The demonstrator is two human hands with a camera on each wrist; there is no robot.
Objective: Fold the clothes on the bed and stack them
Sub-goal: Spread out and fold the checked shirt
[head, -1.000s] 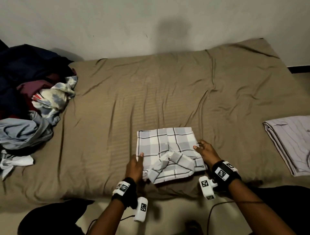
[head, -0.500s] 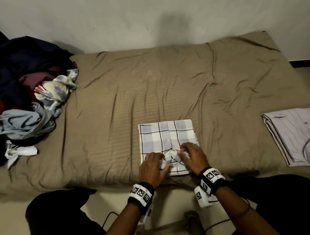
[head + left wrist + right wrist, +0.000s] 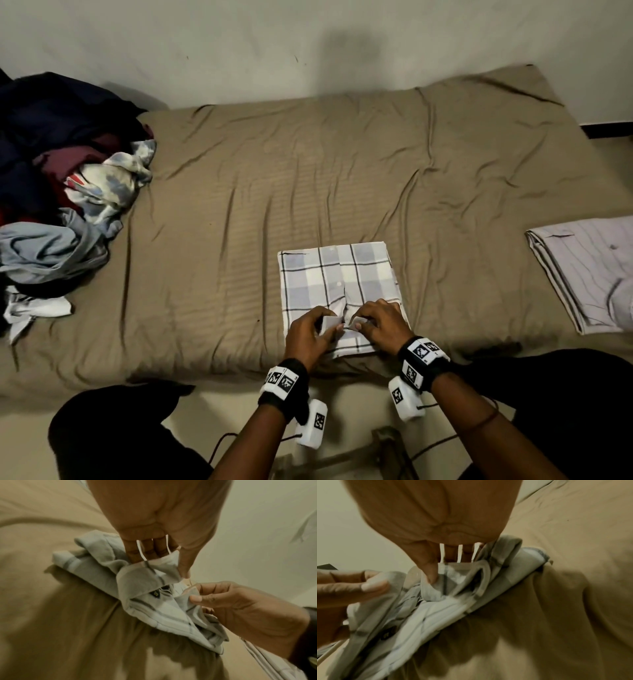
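**Both hands on the plaid shirt's collar**

Around you: the tan bed (image 3: 342, 178) w/ a heap of unfolded clothes (image 3: 68, 192) at far left; a folded striped shirt (image 3: 589, 270) at the right edge, well apart from your work; wrist trackers hang off the bed's near edge; nothing lies btwn you & the shirt — only your own hands cover its near part.

The plaid shirt (image 3: 337, 277) lies folded in a rectangle near the bed's front edge, button placket up; your left hand (image 3: 308, 334) pinches one collar flap btwn thumb & curled fingers; your right hand (image 3: 383, 325) pinches the other flap the same way; the two flaps nearly meet.

Vs 1 s ago: hands were at the shirt's outer sides w/ the collar loose — now both have come in to the collar at the middle; heap & striped shirt unchanged.
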